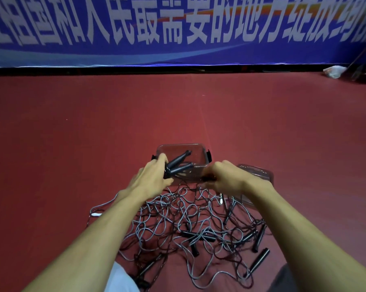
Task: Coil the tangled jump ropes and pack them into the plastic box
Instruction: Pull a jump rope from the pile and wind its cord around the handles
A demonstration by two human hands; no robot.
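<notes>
Left hand (152,175) gripped two black handles (179,163) over the clear plastic box (182,146) left rim, right hand (227,175) fingers curled, pinching dark cord (209,178) at near rim, tangled jump ropes (188,218) just before box, lid (259,172) at right, open red floor (177,110) beyond.

The plastic box (195,146) is sitting on the floor (72,133) at frame centre, its lid (260,172) lying just right of it; the tangled jump ropes (177,224) are sprawling below, two handles (179,163) in the left hand (152,175) reaching over its left side
</notes>
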